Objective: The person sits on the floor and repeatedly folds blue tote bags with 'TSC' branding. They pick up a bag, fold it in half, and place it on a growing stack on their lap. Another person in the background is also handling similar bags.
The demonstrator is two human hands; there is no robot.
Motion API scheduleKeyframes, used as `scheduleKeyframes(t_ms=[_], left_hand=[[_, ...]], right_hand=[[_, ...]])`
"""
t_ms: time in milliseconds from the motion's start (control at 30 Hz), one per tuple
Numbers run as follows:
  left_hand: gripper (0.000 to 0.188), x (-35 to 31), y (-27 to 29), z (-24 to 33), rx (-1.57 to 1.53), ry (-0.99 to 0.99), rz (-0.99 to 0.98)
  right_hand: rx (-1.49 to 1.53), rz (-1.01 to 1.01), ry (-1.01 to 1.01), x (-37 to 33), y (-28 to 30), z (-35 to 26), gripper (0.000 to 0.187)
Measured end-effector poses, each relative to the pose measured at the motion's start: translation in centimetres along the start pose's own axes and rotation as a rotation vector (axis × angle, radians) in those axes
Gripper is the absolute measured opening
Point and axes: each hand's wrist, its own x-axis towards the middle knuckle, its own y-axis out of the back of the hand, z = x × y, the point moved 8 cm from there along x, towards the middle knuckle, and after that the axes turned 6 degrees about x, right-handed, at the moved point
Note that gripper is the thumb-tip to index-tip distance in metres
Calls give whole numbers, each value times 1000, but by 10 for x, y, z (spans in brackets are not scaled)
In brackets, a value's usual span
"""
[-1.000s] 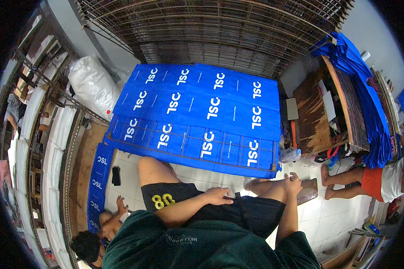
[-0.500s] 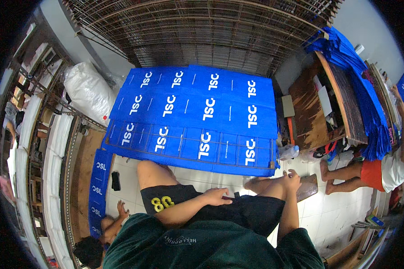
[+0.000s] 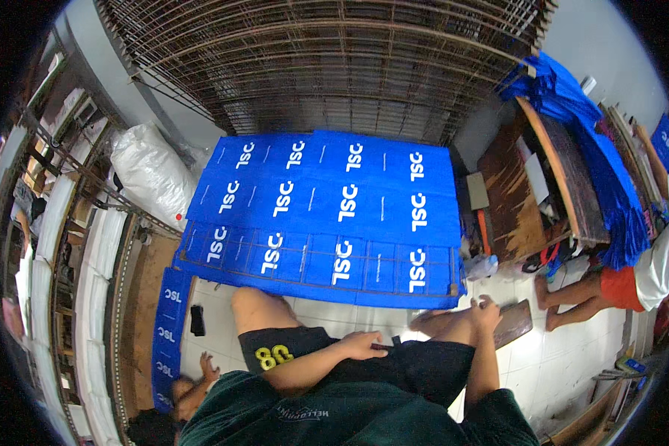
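Observation:
My left hand (image 3: 360, 346) lies across the lap of my black shorts (image 3: 320, 372). Its fingers are curled round a small dark slim object (image 3: 380, 346), whose kind I cannot make out. Over my right knee rests my right hand (image 3: 486, 315), its fingers loosely bent and partly apart, with nothing visible in them. In front of my knees, blue printed fabric panels (image 3: 364, 201) with white lettering are spread in overlapping rows. A thin metal wire rack (image 3: 320, 256) lies along their near edge. Neither hand touches the panels.
Stacked wire racks (image 3: 327, 67) stand behind the panels. Blue fabric (image 3: 609, 171) hangs over a wooden cabinet (image 3: 565, 178) at right, near a person in red shorts (image 3: 623, 288). Shelves (image 3: 89, 275) line the left. Another person's hand (image 3: 209, 367) and a black phone-like object (image 3: 197, 320) are lower left.
The panels, racks and my knees sit slightly lower in the picture, as the view has tilted. Both my hands keep the same pose.

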Motion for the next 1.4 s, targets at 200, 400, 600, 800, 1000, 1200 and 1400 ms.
scheduleKeyframes(t_ms=[200, 400, 600, 800, 1000, 1200, 1400], left_hand=[[56, 3, 2, 2, 0, -19, 61], [56, -5, 8, 12, 15, 7, 5], [55, 0, 5, 7, -10, 25, -27], [58, -2, 13, 15, 5, -2, 10], [58, 2, 1, 2, 17, 41, -27], [59, 3, 1, -1, -19, 38, 19], [59, -1, 5, 3, -52, 74, -11]], right_hand=[[4, -11, 0, -4, 8, -7, 34], [10, -25, -1, -5, 3, -4, 37], [-11, -8, -11, 2, 5, -3, 38], [8, -22, -11, 2, 2, 2, 37], [-13, -17, -31, 1, 1, 0, 36], [21, -37, -48, 2, 2, 4, 38], [53, 80, 9, 0, 9, 0, 33]])
